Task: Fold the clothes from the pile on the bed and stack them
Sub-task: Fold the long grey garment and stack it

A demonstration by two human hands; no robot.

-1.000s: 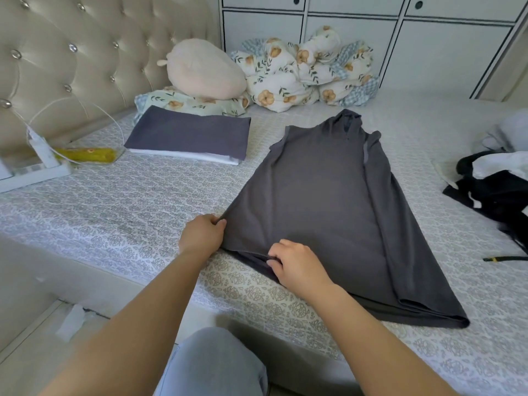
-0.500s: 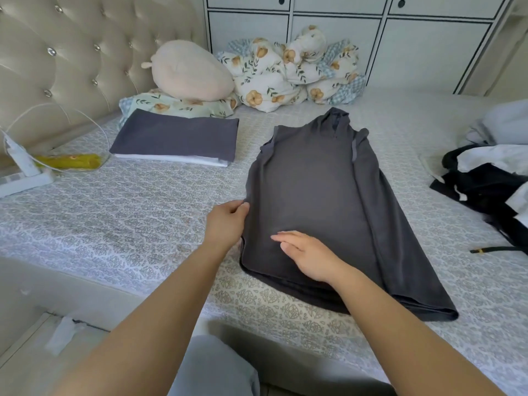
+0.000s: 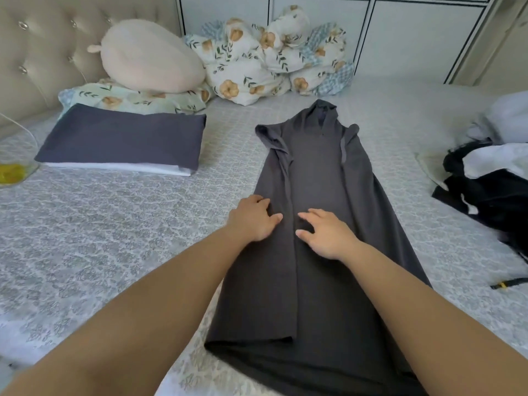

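Note:
A dark grey sleeveless garment point(image 3: 323, 172) lies lengthwise on the bed point(image 3: 114, 224), its left side folded over toward the middle. My left hand point(image 3: 253, 217) rests flat on that folded flap, fingers spread. Just to its right, my right hand point(image 3: 327, 232) lies on the cloth with relaxed fingers, touching the fold's edge. A stack of folded clothes point(image 3: 120, 140), dark grey on top of white, sits at the back left. The pile of unfolded clothes point(image 3: 491, 178), black and white, lies at the right edge.
A cream plush pillow point(image 3: 148, 55) and a floral duvet point(image 3: 274, 61) are heaped at the back by the tufted headboard point(image 3: 37, 41). A yellow object point(image 3: 11, 172) lies at the far left. A black strap with a yellow band point(image 3: 508, 282) sits right of the garment.
The garment's left side has been folded over toward its middle. Both hands moved up from the hem to the garment's centre and released their grip, now lying flat on the cloth.

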